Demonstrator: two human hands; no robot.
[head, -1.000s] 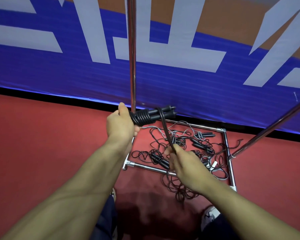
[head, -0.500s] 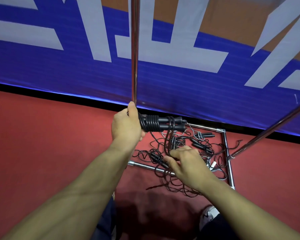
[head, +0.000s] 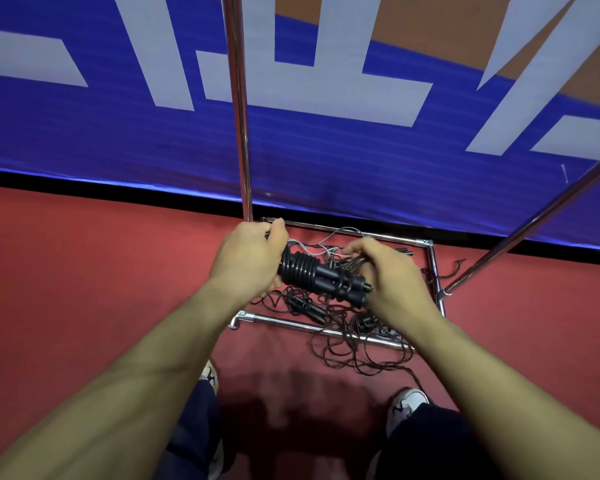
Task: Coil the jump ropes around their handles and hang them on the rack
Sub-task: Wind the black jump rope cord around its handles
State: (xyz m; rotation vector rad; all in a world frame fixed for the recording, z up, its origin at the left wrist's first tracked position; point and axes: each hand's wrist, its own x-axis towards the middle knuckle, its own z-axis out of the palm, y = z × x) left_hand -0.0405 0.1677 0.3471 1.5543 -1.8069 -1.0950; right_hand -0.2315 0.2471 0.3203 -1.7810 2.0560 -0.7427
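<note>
Coiling a rope round paired black handles [head: 321, 278]

Left hand [head: 248, 259] clamped round the ribbed handle end; right hand [head: 390, 277] pinching the cord [head: 352, 263] over the far end, above the chrome rack base [head: 326, 329] on the red floor [head: 84, 271], among tangled jump ropes [head: 357, 355], beside the upright pole [head: 238, 105]
</note>
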